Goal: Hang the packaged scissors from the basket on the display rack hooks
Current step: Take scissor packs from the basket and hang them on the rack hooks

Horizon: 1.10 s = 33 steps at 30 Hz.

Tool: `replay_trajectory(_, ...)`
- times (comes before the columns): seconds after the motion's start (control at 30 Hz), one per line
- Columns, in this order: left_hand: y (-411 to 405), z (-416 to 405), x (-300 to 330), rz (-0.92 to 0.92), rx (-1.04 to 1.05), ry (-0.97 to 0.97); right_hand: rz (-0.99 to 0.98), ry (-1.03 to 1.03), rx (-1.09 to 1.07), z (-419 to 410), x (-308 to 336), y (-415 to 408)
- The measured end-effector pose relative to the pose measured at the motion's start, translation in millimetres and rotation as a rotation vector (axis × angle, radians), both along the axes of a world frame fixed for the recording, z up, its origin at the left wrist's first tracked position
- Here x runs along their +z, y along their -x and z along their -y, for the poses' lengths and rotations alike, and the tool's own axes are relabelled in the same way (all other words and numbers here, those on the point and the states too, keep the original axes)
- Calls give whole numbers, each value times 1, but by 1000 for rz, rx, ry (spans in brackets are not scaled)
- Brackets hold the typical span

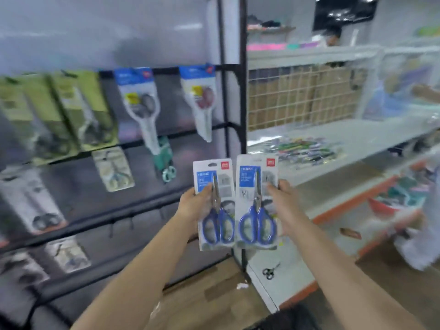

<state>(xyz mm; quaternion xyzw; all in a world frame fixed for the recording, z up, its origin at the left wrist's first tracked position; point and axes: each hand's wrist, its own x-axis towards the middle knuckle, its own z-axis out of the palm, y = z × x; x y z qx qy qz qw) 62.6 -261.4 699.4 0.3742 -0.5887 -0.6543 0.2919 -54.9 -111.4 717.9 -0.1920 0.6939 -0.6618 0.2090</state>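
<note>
Both forearms reach forward, each hand pinching one blue-handled pack: the left hand (194, 206) grips the left scissors pack (215, 206) by its left edge, the right hand (284, 206) grips the right scissors pack (257, 202) by its right edge, side by side before the display rack (232, 91). With neither hand spare, a hang-hole may miss its hook and the card could slip.

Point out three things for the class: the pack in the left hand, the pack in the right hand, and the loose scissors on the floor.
Left pack (215, 206), head view, on the blue handles.
Right pack (257, 203), head view, on the pivot.
Loose scissors (269, 273), head view, on the handles.
</note>
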Motion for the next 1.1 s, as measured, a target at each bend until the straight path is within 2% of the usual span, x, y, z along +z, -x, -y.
replay_trajectory(0.1, -65, 20, -22, 73, 114, -34, 20, -21, 80, 27, -23, -45)
replay_trajectory(0.17, -104, 24, -46, 89, 174, -103, 38, -111, 127, 40, -59, -71)
replay_trajectory(0.3, -177, 20, -99, 105, 315, -268, 174, -266, 209, 51, -131, -122)
replay_trajectory(0.4, -223, 21, -132, 105, 381, -376, 251, -357, 241, 55, -159, -161)
replay_trajectory(0.6, -288, 43, -148, 111, 431, -476, 254, -404, 317, 85, -156, -219)
replay_trajectory(0.83, -321, 80, -132, 106, 432, -396, 106, -421, 398, 145, -136, -257)
replay_trajectory(1.1, -332, 133, -117, 59, 483, -322, -5, -341, 475, 223, -121, -276)
